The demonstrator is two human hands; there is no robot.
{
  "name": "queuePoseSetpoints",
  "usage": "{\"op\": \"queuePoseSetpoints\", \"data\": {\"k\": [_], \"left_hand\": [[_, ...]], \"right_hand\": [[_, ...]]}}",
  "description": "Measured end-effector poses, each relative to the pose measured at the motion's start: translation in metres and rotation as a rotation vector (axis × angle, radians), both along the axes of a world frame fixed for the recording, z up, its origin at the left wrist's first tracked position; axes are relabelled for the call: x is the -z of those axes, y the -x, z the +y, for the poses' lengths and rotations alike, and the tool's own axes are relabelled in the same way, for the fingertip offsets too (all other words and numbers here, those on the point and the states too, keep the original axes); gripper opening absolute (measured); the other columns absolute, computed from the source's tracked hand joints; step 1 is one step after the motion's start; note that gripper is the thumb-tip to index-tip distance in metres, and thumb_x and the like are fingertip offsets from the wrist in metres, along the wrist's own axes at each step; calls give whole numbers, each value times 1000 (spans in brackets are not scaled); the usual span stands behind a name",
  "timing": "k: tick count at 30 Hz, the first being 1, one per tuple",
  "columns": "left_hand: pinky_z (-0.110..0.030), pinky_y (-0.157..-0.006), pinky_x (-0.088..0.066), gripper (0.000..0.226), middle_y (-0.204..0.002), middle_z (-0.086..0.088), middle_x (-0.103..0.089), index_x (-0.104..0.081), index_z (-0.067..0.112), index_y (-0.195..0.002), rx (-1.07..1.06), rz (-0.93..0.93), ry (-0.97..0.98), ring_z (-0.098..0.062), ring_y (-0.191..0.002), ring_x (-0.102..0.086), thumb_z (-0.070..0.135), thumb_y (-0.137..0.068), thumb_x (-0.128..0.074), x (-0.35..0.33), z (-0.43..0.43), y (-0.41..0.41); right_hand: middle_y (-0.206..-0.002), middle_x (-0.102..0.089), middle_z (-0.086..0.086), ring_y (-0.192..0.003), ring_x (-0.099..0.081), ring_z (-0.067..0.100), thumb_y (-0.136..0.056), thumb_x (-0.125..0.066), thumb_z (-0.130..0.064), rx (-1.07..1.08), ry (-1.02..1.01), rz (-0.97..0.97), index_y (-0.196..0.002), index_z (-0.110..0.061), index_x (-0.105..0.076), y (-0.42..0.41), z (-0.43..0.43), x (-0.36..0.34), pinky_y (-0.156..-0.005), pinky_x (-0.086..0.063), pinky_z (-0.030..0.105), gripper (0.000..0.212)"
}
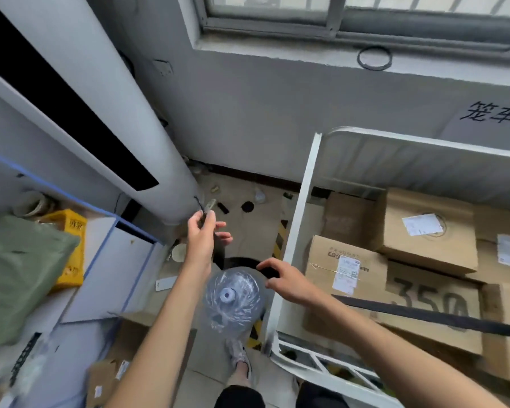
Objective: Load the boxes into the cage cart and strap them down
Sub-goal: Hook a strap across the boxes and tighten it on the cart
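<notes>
Nearest, a shoe (237,356) stands on the floor (249,228) beside a clear water jug (233,301) wrapped in plastic film, cap upward. The right hand (286,282) hovers just over the jug's far shoulder; its grip is slack, fingers loosely curled with nothing in them. Further out, the left hand (200,242) pinches a thin dark cord (200,206) between thumb and forefinger, the other fingers spread. The cord's upper end is too blurred to tell what it is.

To the right stands the white cage cart (302,201), and the cardboard boxes are already inside it. A box marked "350" (433,301) lies nearest, a labelled box (345,260) just beyond it, and a larger box (430,231) is stacked above towards the back. A black strap (442,318) runs across the "350" box, its near end hidden under the right forearm.

On the left lie a green sack (21,275) and, behind it, a yellow carton (71,231); what it contains cannot be seen. Yellow-and-black hazard tape (278,240) marks the floor along the cart. A thick white pipe (106,83) rises at the corner, and a black ring (374,58) rests on the sill under the window (336,13).
</notes>
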State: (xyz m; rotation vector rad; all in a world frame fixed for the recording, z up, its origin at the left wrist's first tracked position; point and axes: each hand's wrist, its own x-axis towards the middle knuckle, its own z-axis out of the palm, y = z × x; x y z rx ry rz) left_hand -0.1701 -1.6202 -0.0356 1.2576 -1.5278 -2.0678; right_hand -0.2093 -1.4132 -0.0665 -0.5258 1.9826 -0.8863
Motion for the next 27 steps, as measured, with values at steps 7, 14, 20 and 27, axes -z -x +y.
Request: {"op": "queuePoseSetpoints", "data": {"k": [7, 14, 20, 27], "left_hand": [[-22, -56, -54, 47, -118, -15, -66, -36, 9, -132, 656, -200, -68, -14, -67, -71, -3, -92, -58, 51, 4, 18], [-35, -65, -55, 50, -100, -12, -68, -50, 18, -127, 985, -421, 44, -20, -74, -66, 3, -83, -66, 92, -1, 14], [-31, -69, -55, 39, -99, -3, -64, -53, 14, -116, 1018, -479, 87, -17, -76, -64, -2, -82, -66, 130, 13, 23], [-21, -59, -50, 28, -96, -2, -68, -67, 18, -102, 1024, -471, 127, -13, -79, -62, -5, -86, -62, 159, 35, 39]], "right_hand": [[-127, -60, -6, -121, -54, 12, -86, -63, -9, 317, -57, -64, -130, -23, -58, -25, -6, 20, -104, -44, 33, 46], [-114, -61, -12, -102, -57, 8, -83, -64, -14, 499, -80, -127, -125, -36, -55, -49, -13, 40, -86, -47, 27, 49], [-93, -65, -8, -70, -61, -1, -83, -63, -14, 614, -104, -184, -130, -39, -46, -52, -6, 58, -60, -46, 15, 57], [-81, -59, -1, -74, -58, 8, -88, -58, -25, 783, -12, -220, -129, -32, -47, -42, 16, 67, -70, -50, 28, 42]]}}
